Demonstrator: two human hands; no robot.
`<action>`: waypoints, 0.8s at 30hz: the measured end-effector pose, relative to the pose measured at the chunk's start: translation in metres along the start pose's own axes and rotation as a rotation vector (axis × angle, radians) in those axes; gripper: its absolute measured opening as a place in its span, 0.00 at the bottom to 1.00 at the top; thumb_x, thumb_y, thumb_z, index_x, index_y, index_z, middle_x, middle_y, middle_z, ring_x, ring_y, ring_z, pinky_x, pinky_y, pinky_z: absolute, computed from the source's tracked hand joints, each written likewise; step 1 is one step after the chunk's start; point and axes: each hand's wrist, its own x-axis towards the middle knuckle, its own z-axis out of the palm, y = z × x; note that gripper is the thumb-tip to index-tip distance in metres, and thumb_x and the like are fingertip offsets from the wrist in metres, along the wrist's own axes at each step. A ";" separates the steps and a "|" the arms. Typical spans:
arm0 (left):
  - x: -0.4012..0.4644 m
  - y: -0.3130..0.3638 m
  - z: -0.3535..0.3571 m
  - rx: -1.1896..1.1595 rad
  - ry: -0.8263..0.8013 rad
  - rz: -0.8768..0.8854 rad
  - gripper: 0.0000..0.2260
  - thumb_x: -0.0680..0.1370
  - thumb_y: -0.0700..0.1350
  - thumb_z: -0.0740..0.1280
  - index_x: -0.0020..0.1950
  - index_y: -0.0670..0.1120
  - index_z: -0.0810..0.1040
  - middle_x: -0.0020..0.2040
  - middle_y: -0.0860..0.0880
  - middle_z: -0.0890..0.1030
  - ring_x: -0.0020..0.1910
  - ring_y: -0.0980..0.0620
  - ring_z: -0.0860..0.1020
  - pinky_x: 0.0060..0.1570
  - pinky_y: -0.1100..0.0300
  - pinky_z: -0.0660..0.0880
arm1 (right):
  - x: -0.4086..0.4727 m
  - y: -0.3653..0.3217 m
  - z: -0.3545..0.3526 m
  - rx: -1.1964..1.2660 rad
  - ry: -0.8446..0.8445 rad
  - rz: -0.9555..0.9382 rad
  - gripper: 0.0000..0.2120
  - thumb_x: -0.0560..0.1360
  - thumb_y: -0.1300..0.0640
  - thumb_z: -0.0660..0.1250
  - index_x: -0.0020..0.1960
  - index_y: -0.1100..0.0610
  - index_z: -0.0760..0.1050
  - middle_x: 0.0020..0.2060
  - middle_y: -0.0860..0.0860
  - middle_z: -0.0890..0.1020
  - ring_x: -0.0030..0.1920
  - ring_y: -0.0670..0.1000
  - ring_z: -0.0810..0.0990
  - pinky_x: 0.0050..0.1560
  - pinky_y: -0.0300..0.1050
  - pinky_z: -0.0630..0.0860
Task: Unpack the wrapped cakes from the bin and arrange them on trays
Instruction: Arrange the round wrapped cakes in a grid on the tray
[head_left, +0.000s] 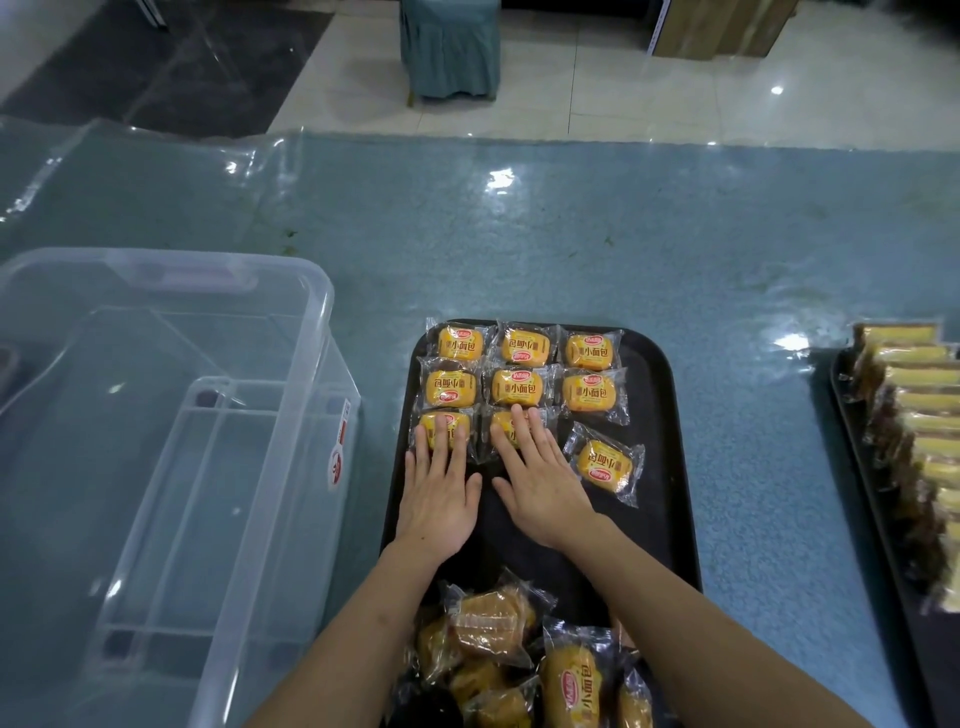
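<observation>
Head view, left hand (439, 499) and right hand (540, 488) flat, fingers released, pressing third-row cakes (445, 427), loose cake (605, 464) skewed diagonally

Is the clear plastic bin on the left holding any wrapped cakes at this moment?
No, the clear bin shows only its bare bottom.

Two bare forearms enter from the lower centre of the frame. No sleeves, gloves, rings or watches are visible. Left hand (439, 499) and right hand (540, 488) have short, unpainted fingernails.

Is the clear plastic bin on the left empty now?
Empty, it seems: through the bin only its bare floor and walls show, no cakes. Its near end is out of view.
</observation>
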 end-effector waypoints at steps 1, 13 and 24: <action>0.001 0.000 -0.001 -0.012 -0.005 0.004 0.32 0.87 0.57 0.47 0.81 0.54 0.27 0.80 0.48 0.25 0.79 0.45 0.26 0.79 0.46 0.33 | 0.001 0.001 0.000 -0.001 -0.005 -0.003 0.33 0.87 0.44 0.50 0.85 0.50 0.37 0.82 0.54 0.30 0.80 0.54 0.25 0.80 0.51 0.33; 0.001 0.003 -0.010 0.026 -0.003 0.001 0.30 0.88 0.56 0.49 0.84 0.53 0.34 0.83 0.48 0.31 0.80 0.45 0.29 0.81 0.45 0.38 | 0.005 0.004 -0.013 0.042 -0.060 -0.022 0.32 0.86 0.50 0.53 0.86 0.50 0.42 0.83 0.53 0.34 0.82 0.55 0.29 0.83 0.53 0.38; -0.004 0.038 -0.018 0.073 0.237 0.116 0.23 0.84 0.46 0.62 0.80 0.48 0.68 0.79 0.46 0.66 0.79 0.45 0.61 0.79 0.45 0.62 | -0.038 0.043 -0.022 0.183 0.321 0.085 0.24 0.84 0.56 0.66 0.79 0.58 0.69 0.80 0.53 0.67 0.84 0.54 0.55 0.80 0.54 0.63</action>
